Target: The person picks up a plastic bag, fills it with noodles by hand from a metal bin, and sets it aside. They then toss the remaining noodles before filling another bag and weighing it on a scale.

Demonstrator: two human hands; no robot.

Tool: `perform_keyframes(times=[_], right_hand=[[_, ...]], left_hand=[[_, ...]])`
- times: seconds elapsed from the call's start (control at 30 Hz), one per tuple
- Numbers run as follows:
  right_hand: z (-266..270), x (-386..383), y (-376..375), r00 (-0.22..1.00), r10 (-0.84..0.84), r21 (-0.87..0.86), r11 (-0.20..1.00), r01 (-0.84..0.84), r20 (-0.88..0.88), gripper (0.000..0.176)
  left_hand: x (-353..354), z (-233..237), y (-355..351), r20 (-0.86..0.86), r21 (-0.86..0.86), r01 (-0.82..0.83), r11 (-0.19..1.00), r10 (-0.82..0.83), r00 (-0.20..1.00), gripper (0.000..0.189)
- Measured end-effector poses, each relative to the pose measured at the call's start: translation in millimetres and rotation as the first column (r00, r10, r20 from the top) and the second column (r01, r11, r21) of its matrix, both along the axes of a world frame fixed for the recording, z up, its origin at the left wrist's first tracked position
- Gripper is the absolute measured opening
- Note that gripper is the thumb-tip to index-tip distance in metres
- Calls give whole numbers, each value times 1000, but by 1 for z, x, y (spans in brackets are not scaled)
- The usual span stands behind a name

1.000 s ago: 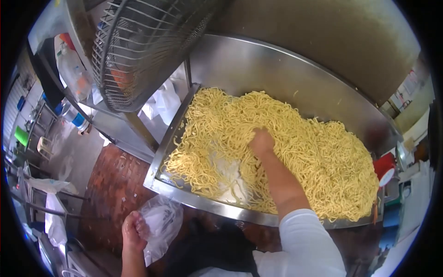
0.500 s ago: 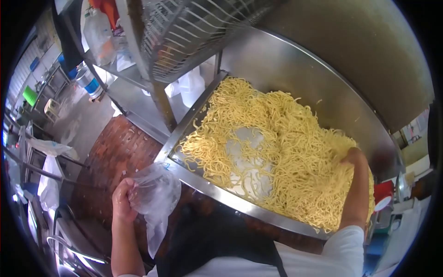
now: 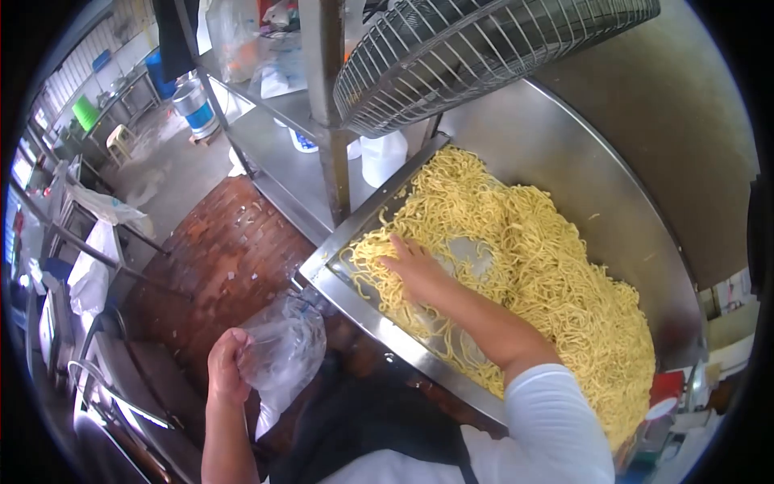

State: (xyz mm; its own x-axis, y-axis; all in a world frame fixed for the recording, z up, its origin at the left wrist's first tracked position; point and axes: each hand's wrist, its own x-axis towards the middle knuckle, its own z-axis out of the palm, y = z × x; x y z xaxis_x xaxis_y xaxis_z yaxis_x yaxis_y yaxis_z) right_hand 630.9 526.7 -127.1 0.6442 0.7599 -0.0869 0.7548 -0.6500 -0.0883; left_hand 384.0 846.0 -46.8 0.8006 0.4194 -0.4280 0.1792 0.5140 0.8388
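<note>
Yellow noodles [image 3: 564, 298] lie heaped in a wide stainless steel tray [image 3: 334, 282], thickest toward the right, with bare metal showing through near the middle. My right hand [image 3: 415, 270] rests on the noodles at the tray's left end, its fingers apart and the fingertips partly among the strands. Over the floor to the left of the tray, my left hand [image 3: 230, 363] pinches the edge of a clear plastic bag [image 3: 286, 347]. The bag hangs puffed out and looks empty.
A metal fan [image 3: 484, 64] juts in above the tray's back left. Behind it stand a steel post [image 3: 332, 121] and a shelf [image 3: 282, 153] with a white jug [image 3: 383, 157]. A red container [image 3: 665, 387] is at the right. Red brick floor [image 3: 218, 250] lies left.
My right hand has moved from the noodles at the far right to those at the tray's left end. My left hand still holds the bag. The view has shifted.
</note>
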Motion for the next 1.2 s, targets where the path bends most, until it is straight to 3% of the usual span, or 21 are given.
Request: perform_keyframes(times=[0.07, 0.1, 0.17, 0.2, 0.27, 0.3, 0.37, 0.43, 0.57, 0.63, 0.77, 0.83, 0.93, 0.97, 1.0, 1.07, 1.1, 1.13, 1.2], right_hand=[[-14, 19, 20, 969, -178, -18, 984, 177, -172, 56], [-16, 24, 23, 970, -173, -17, 985, 173, -172, 56], [-16, 33, 29, 870, -402, 85, 893, 441, -285, 41], [-15, 39, 26, 870, -403, 89, 892, 442, -285, 41], [-15, 50, 5, 781, -496, 275, 745, 608, -380, 41], [-34, 61, -10, 658, -546, 363, 556, 747, -518, 45], [-17, 66, -40, 513, -409, 409, 317, 856, -755, 49], [73, 39, -50, 375, -452, 315, 205, 927, -809, 39], [110, 31, -94, 457, -443, 450, 129, 884, -771, 39], [123, 18, -111, 617, -227, 649, -109, 753, -753, 34], [140, -1, -142, 591, -198, 619, -134, 774, -782, 31], [137, -6, -160, 631, -43, 621, -237, 747, -775, 29], [140, -12, -179, 678, -1, 644, -313, 698, -735, 31], [142, -17, -184, 637, 9, 595, -345, 726, -771, 31], [139, -20, -189, 644, 11, 600, -349, 720, -765, 31], [129, -28, -196, 566, 187, 497, -314, 809, -803, 31], [132, -38, -191, 651, 309, 589, -277, 759, -693, 28], [129, -39, -186, 658, 312, 596, -278, 753, -685, 28], [124, -39, -173, 457, 429, 400, -221, 890, -779, 26]], left_hand=[[-9, -5, 3, 4, -39, -60, 997, 61, 998, 11], [-12, -5, 1, 4, -37, -65, 997, 65, 998, 11], [-14, 1, 0, -34, -37, -65, 997, 64, 997, 13], [-15, 5, 0, -33, -33, -64, 997, 63, 997, 13], [-13, 10, -3, 11, -47, 30, 998, -30, 999, 15], [-9, 10, -4, 19, -51, 33, 998, -32, 999, 15], [0, 10, -8, 19, -60, 23, 998, -22, 1000, 17], [21, 21, -21, 21, -70, 72, 995, -71, 997, 18], [71, 32, -54, 29, -71, 224, 972, -222, 975, 23], [92, 34, -70, 29, -91, 311, 946, -309, 951, 24], [125, 28, -100, 27, -132, 445, 886, -445, 895, 24], [134, 29, -114, 33, -145, 493, 858, -494, 869, 24], [149, 26, -131, -3, -126, 498, 858, -502, 865, 21], [161, 20, -136, -19, -93, 535, 840, -539, 842, 21], [174, 16, -142, -35, -58, 570, 820, -572, 819, 21], [200, 19, -167, -18, 13, 618, 786, -618, 786, 20], [213, 19, -183, -10, 75, 659, 748, -660, 751, 19], [229, 9, -197, -41, 120, 695, 709, -696, 717, 21], [246, 6, -231, -64, 177, 728, 663, -730, 680, 22]])
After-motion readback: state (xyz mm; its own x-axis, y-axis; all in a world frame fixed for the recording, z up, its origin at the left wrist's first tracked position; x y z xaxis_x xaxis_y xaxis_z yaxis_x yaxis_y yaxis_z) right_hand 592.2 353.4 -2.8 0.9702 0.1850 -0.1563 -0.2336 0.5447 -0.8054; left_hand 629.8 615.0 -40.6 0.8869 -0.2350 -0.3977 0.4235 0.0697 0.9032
